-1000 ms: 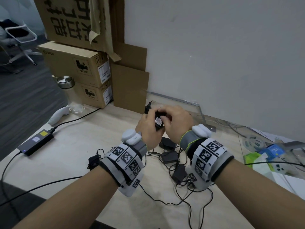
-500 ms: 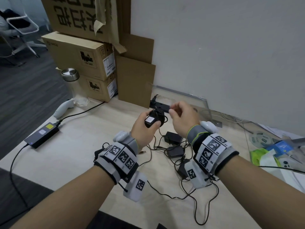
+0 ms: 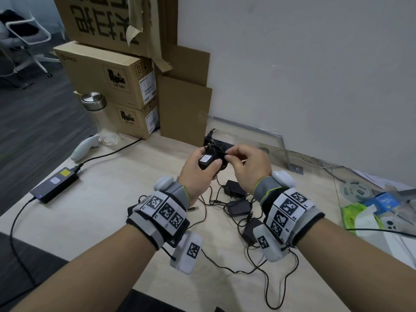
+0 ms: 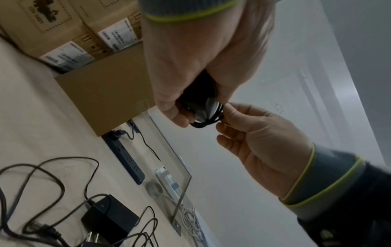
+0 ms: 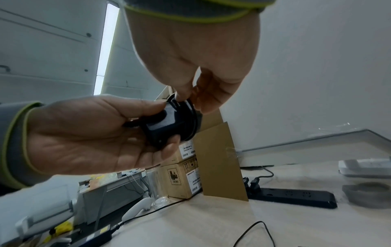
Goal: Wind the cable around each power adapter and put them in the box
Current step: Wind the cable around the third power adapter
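left hand [image 3: 198,174] is gripping the adapter [image 3: 208,159]; right hand [image 3: 249,167], just right of it, is pinching the cable [image 4: 211,122] end against the coil

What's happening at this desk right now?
A person is coiling a cable onto a small black power adapter. The left hand grips the adapter body above the desk, and the right hand pinches the thin cable already looped around it. More adapters lie below the hands with their cables loose and tangled. None of the pictures shows an adapter in a box.
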Demonstrator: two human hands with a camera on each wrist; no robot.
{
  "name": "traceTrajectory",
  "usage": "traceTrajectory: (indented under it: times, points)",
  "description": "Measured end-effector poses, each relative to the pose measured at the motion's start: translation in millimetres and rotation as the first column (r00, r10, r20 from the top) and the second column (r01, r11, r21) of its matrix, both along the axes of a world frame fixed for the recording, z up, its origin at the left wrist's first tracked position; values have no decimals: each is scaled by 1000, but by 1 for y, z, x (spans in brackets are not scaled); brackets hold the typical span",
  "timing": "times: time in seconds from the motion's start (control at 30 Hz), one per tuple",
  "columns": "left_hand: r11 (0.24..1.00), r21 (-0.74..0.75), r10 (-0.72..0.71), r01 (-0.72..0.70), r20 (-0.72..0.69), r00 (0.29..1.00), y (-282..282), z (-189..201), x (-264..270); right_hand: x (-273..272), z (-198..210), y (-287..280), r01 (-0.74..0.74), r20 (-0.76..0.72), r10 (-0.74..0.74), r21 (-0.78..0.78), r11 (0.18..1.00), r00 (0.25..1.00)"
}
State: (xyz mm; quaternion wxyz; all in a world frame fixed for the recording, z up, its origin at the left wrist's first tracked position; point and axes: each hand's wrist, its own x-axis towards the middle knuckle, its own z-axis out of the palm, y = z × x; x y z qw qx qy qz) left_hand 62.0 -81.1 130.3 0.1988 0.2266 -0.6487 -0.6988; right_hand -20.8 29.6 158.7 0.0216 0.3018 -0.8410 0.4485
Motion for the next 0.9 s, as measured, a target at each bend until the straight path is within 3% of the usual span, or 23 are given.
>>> traceTrajectory:
  times: [0.1,0.23,0.37,0.5,0.6,0.8,0.9]
  points:
    - [993,-117,-14,18,36,999,0,-2,0,3,2,-1,-11,-1,11,-32,999,1000]
    - [967,-249,-37,60,94,995,0,-6,-1,2,3,-2,3,105,4,-68,998,994]
    - [901,-430,-6,61,128,992,-2,-7,0,4,3,-4,15,148,-15,-3,1000,989]
    - [897,-439,15,50,145,989,-3,-11,0,5,11,-3,-45,16,43,136,990,999]
    - [875,-477,-8,82,156,988,-3,-14,1,5,14,-3,-80,-98,93,129,988,991]
    - [785,-591,-61,187,227,972,6,-11,4,7,9,-14,-128,-82,151,239,963,985]
    - [792,-574,-95,209,222,970,7,-18,9,6,7,-16,-91,-38,104,254,963,994]
